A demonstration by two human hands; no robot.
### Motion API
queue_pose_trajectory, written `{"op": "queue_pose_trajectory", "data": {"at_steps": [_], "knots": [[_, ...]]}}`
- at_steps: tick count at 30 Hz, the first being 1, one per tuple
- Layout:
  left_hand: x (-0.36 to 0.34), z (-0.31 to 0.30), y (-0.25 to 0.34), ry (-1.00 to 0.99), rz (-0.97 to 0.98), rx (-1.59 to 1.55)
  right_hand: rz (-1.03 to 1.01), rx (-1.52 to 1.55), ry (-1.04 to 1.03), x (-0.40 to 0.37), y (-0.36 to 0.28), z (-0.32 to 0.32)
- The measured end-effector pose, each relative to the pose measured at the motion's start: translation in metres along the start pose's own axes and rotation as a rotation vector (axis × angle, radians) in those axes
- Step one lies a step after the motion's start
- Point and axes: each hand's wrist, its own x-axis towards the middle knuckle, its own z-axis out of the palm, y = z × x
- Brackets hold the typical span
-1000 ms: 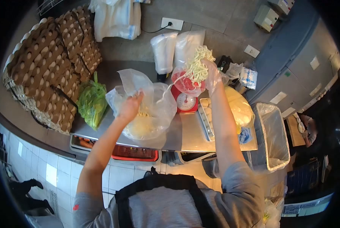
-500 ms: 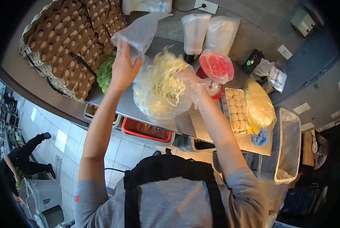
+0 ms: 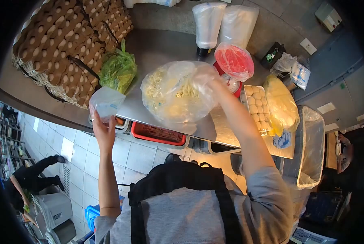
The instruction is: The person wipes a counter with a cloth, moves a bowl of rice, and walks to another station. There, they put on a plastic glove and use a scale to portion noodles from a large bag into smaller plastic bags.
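A clear plastic bag of pale noodles or sprouts (image 3: 169, 93) lies on the metal counter (image 3: 153, 44). My right hand (image 3: 206, 77) is inside or under its plastic at the right side, its fingers blurred by the film, so what it grips is hidden. Over the counter's front edge, my left hand (image 3: 103, 126) pinches a small translucent plastic bag (image 3: 107, 101). Behind that bag sits a bag of leafy greens (image 3: 119, 71). Beside my right hand, a red scale (image 3: 231, 84) carries a pink plastic-covered dish (image 3: 235, 61).
Stacked egg trays (image 3: 64, 49) fill the left. To the right are a tray of round pale items (image 3: 256, 107), a yellow bag (image 3: 280, 105) and a lined bin (image 3: 312, 150). A red basket (image 3: 159, 134) stands below the counter. A person (image 3: 31, 175) is at far left.
My left hand has moved left and down with the small bag, uncovering the greens. The contents lifted by my right hand are now lower, inside the large bag.
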Motion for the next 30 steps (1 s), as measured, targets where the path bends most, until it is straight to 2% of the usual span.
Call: {"op": "queue_pose_trajectory", "data": {"at_steps": [1,3,4,6,7,9,12,13,14,15,17,19,21,23,26,30], "knots": [[-0.002,-0.003,-0.005,0.027,0.056,0.019,0.062,0.145,-0.110,-0.005,-0.014,-0.024],[-0.001,-0.010,-0.022,0.081,0.170,0.051,0.093,0.331,-0.123,0.003,-0.009,-0.023],[-0.003,-0.011,-0.027,0.091,0.106,0.042,0.110,0.422,-0.131,0.003,-0.007,-0.021],[-0.004,-0.011,-0.036,0.096,0.111,0.065,-0.191,-0.041,0.034,-0.012,-0.003,-0.017],[-0.002,-0.010,-0.038,0.100,0.119,0.077,-0.256,-0.184,0.072,-0.016,-0.002,-0.011],[0.003,-0.005,-0.035,0.065,0.073,0.104,-0.171,-0.275,0.050,-0.010,0.005,0.017],[0.008,0.021,-0.026,-0.016,0.073,0.091,0.011,-0.314,0.142,0.025,0.028,0.097],[0.017,0.033,-0.023,-0.046,0.097,0.079,0.042,-0.270,0.199,0.028,0.030,0.104],[0.023,0.045,-0.026,-0.053,0.276,0.179,0.089,-0.214,0.231,0.033,0.033,0.109],[0.028,0.056,-0.031,-0.061,0.452,0.280,0.039,-0.226,0.131,0.022,0.021,0.091],[0.039,0.080,-0.034,-0.266,0.331,0.048,-0.066,-0.254,-0.059,-0.019,-0.025,0.022],[0.050,0.095,-0.002,-0.383,0.311,0.067,-0.119,-0.111,-0.116,-0.028,-0.035,-0.003],[0.065,0.110,0.026,-0.457,0.359,0.059,-0.141,0.177,-0.100,-0.035,-0.033,-0.007],[0.084,0.155,0.016,-0.253,0.663,-0.048,-0.156,0.516,-0.079,-0.039,-0.028,0.003],[0.090,0.177,0.025,-0.445,0.539,-0.045,-0.152,0.765,0.012,-0.034,-0.034,0.016],[0.101,0.185,0.029,-0.503,0.500,0.103,-0.163,0.788,0.165,-0.032,-0.035,0.005]]}}
